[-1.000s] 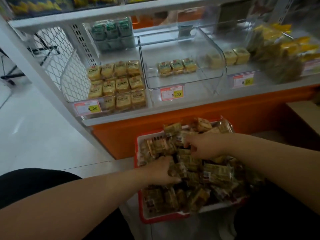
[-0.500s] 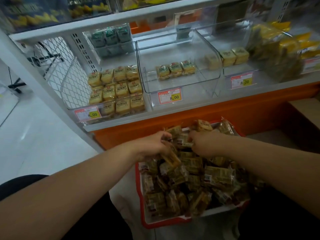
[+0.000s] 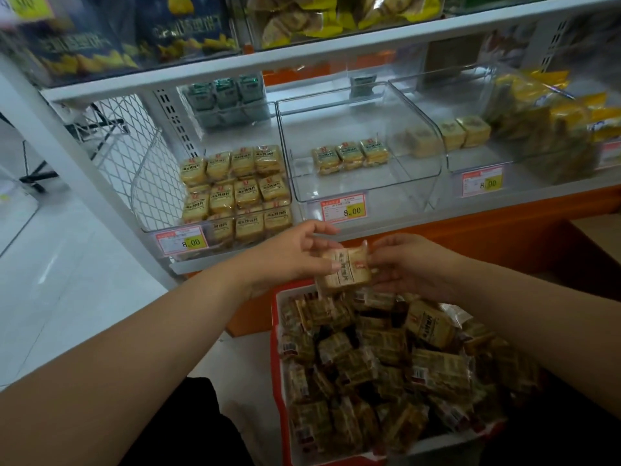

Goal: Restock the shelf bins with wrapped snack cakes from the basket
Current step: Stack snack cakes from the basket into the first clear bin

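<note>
Both hands meet over the far end of the basket (image 3: 280, 334), a red-rimmed tub heaped with wrapped snack cakes, and together they hold one cake (image 3: 344, 271) up in the air just above the pile. The left hand (image 3: 295, 253) pinches its left edge between thumb and fingers; the right hand (image 3: 408, 267) has its fingers curled round the right edge. The wrapper carries a vertical band of print and a small red mark, too blurred to read. On the shelf beyond, the left bin (image 3: 215, 227) is nearly full of cakes in similar pale wrappers with a red logo, and its price tag (image 3: 183, 242) reads 8.00. The middle bin (image 3: 366, 183), clear plastic, holds only three cakes in a row at the back; its tag (image 3: 343, 209) also reads 8.00. A third tag (image 3: 482, 181) to the right shows 8.00 below two pale square cakes. Green packets (image 3: 223, 94) sit behind the left bin, and yellow bags (image 3: 551, 129) crowd the far right.
</note>
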### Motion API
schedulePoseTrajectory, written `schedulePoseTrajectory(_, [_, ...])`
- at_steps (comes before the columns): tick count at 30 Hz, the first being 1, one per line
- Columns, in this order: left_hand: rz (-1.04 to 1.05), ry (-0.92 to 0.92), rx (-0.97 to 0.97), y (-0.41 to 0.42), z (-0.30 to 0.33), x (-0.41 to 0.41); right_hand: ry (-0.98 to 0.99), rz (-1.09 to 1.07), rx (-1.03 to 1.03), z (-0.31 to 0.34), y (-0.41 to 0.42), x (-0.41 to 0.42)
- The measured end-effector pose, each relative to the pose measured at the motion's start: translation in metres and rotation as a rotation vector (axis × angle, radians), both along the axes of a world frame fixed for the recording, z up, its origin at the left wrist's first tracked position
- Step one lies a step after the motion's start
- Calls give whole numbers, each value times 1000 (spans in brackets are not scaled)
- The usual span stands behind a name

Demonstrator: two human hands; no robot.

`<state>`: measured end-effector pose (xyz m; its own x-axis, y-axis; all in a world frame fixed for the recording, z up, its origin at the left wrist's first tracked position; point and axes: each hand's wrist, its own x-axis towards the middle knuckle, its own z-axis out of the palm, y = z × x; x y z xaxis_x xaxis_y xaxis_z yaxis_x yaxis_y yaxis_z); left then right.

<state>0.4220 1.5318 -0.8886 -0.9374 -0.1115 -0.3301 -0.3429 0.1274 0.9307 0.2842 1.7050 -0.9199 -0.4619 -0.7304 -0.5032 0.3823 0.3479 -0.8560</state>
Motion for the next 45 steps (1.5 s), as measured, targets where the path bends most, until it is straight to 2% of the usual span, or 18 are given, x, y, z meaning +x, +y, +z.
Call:
schedulePoseTrajectory(2, [3,-26,-110,-6,3,2,56,-24,-54,4,-5,-2])
schedulePoseTrajectory(7, [42,-77,-143,-2,-10,-4,50,-86,-42,3,-22,2])
schedulePoseTrajectory(9, [-1,-131,-360,1,-25,-7,96,-79,20,-1,-28,6])
schedulePoseTrajectory(11, [-161,-221,-671,1,-45,-5,189,-21,105,-7,-30,7])
schedulePoseTrajectory(12, [-276,-282,-754,2,-56,-2,246,26,146,-10,-31,7])
schedulePoseTrajectory(16, [-726,-441,-797,24,-109,17,465,246,324,-24,-26,7])
schedulePoseTrajectory(18, [-802,-389,-871,36,-134,29,512,345,400,-31,-23,10])
schedulePoseTrajectory(20, [-745,-327,-922,45,-152,38,565,478,474,-36,-19,14])
schedulePoseTrajectory(23, [-576,-324,-875,58,-169,38,616,656,539,-39,-17,21])
schedulePoseTrajectory(27, [-443,-354,-850,66,-179,33,660,746,545,-40,-20,26])
schedulePoseTrajectory(30, [-414,-443,-701,54,-161,22,691,768,530,-37,-21,23])
schedulePoseTrajectory(32, [-389,-422,-542,38,-135,10,712,775,517,-34,-21,18])
schedulePoseTrajectory(34, [-331,-343,-390,22,-102,2,581,728,449,-32,-20,11])
schedulePoseTrajectory(37, [-272,-153,-240,3,-57,1,119,602,209,-24,-19,1])
schedulePoseTrajectory(38, [-248,-100,-176,-1,-46,3,28,591,150,-20,-18,-4])
schedulePoseTrajectory(40, [-205,-17,13,-6,-29,6,-48,601,62,-10,-18,-13])
schedulePoseTrajectory(42, [-167,52,176,-8,-19,7,-41,621,0,2,-19,-21])
schedulePoseTrajectory(45, [-100,171,227,-6,-3,8,-50,642,-98,19,-21,-28])
